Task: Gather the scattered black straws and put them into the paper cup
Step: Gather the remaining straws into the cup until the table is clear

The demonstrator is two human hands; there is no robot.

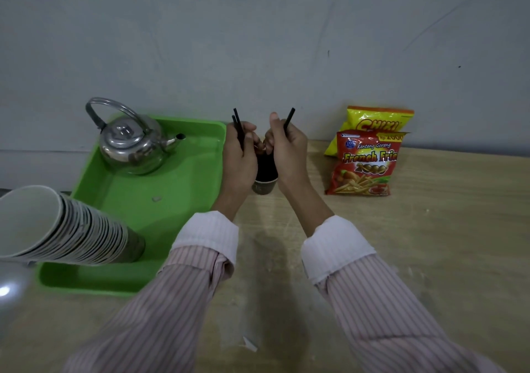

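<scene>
Both hands closed on black straws, left hand (239,154) pinching two (237,125), right hand (286,151) one (289,120), poised directly over the paper cup (265,184) between them, seemingly for dropping in.

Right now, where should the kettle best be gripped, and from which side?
Grip the kettle by its arched handle, coming from above: the handle stands raised over the lid, tilted left, and the spout points right.
</scene>
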